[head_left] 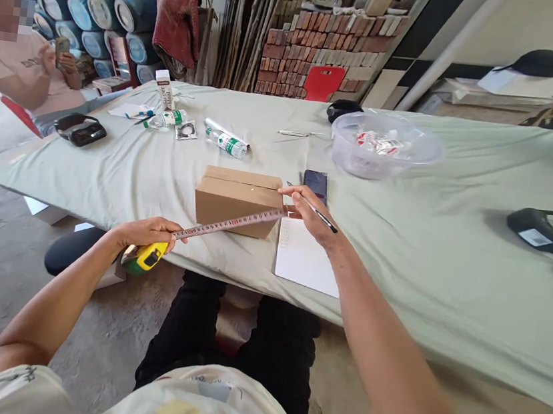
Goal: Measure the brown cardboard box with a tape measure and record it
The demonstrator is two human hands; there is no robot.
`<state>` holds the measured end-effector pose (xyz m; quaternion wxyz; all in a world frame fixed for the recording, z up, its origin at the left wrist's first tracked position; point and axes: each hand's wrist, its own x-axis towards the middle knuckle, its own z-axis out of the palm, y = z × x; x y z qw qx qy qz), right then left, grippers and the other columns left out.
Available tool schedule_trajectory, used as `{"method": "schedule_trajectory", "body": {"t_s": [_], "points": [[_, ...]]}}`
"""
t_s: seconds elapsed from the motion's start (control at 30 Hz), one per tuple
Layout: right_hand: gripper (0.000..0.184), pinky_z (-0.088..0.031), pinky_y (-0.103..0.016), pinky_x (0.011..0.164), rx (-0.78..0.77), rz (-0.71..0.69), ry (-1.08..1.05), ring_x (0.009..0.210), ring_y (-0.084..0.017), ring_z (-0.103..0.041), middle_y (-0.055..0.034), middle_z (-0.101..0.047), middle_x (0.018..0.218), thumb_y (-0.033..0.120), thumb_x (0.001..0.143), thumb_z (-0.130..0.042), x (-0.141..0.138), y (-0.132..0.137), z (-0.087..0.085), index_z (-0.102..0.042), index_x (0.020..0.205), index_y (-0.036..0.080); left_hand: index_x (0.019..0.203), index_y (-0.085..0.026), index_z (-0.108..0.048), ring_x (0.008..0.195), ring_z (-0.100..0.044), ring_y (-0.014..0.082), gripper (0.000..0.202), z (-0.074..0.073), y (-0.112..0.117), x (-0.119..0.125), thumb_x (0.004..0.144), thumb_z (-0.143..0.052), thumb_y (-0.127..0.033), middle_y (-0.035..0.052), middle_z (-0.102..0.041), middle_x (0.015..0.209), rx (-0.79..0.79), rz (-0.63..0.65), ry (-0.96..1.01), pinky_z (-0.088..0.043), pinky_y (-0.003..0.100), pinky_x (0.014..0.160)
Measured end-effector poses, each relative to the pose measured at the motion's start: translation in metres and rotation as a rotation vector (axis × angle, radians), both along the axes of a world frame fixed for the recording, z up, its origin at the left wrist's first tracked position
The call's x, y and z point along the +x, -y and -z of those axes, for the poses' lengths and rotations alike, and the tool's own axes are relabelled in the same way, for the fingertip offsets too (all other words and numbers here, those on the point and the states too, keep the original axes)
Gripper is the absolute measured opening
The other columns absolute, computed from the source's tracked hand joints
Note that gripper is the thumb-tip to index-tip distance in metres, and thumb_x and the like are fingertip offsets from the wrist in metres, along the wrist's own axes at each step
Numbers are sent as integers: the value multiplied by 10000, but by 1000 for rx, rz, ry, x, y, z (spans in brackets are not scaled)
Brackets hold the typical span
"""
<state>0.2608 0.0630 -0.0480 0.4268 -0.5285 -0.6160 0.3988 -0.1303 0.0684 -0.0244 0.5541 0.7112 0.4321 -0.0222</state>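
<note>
Your left hand [150, 232]: fingers curled on the tape measure [151, 257], near-left of the cardboard box [238, 212]. Your right hand [312, 213]: at the box's right end, pen [326, 220] held between thumb and fingers, one fingertip at the box's top corner, others at the blade's far end; whether they pinch it cannot be told.

Items, largest first:

Table [449, 275], covered in pale green cloth: under the box and well past both its ends.

Clear plastic basin [360, 162], containing red-and-white packets: beyond the box, to its right.

Cardboard box, closed: on the cloth before you, the blade slanting up across its near face.

White paper sheet [307, 261]: just beside the box, on its right and nearer you.

Two plastic bottles with green labels, lying: one [226, 143] behind the box, one [165, 119] farther left.

Tape measure, yellow and green: your side of the box, blade drawn out.

Dark flat object [315, 183]: near the box's far right corner.

Pen, slim: right of the box.
</note>
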Motion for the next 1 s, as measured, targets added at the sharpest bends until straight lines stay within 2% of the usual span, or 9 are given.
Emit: {"method": "schedule_trajectory", "body": {"t_s": [0.1,0.17,0.33,0.43,0.63,0.83,0.93,1.0], "points": [[374,-531,-454,902,65,1,60,983,-236,-668,-55,-573,1268,572,875,-506,-1,1,7,-567,1121,298,1090,-181,-578,597,-564,137,361,1,16,-5,841,-540,-439,13,-631,710,-76,-217,191,-450,242,562],[353,-522,-453,924,123,12,106,975,-232,-664,-60,-588,1247,516,840,-575,-3,4,10,-559,1113,292,1099,-195,-540,575,-559,130,353,0,27,3,840,-557,-435,7,-623,704,-106,-337,257,-437,234,529],[322,-504,-438,942,108,23,99,967,-206,-673,-50,-545,1375,438,830,-612,-8,10,17,-544,1113,299,1081,-210,-482,535,-577,142,321,-10,54,46,827,-566,-386,-5,-623,676,-245,-469,288,-425,232,481],[297,-488,-444,953,97,37,98,985,-211,-671,-52,-549,1385,399,829,-615,-11,14,16,-547,1097,291,1049,-201,-482,506,-576,139,306,-14,62,71,800,-576,-353,-13,-622,664,-278,-547,325,-424,227,463],[297,-493,-450,931,96,42,56,994,-227,-664,-68,-555,1380,402,815,-621,-15,16,15,-554,1076,278,1012,-193,-459,477,-606,172,333,-19,67,101,715,-579,-285,-6,-633,619,-358,-610,348,-446,253,455],[307,-490,-453,932,104,26,42,997,-231,-661,-63,-565,1364,416,810,-626,-15,17,14,-552,1073,275,1008,-207,-420,515,-613,185,282,-28,85,106,767,-526,-309,10,-645,628,-397,-591,354,-462,273,489],[291,-475,-461,953,115,31,46,999,-228,-663,-69,-567,1368,409,823,-612,-17,16,15,-551,1073,272,1012,-212,-415,515,-582,169,237,-27,89,104,808,-473,-318,4,-634,649,-329,-567,341,-453,269,495],[287,-477,-454,950,121,29,54,990,-221,-667,-71,-560,1376,409,836,-600,-17,13,17,-552,1083,272,1019,-216,-422,512,-545,150,203,-24,88,101,843,-434,-316,-4,-625,669,-164,-500,302,-433,252,500]]}}
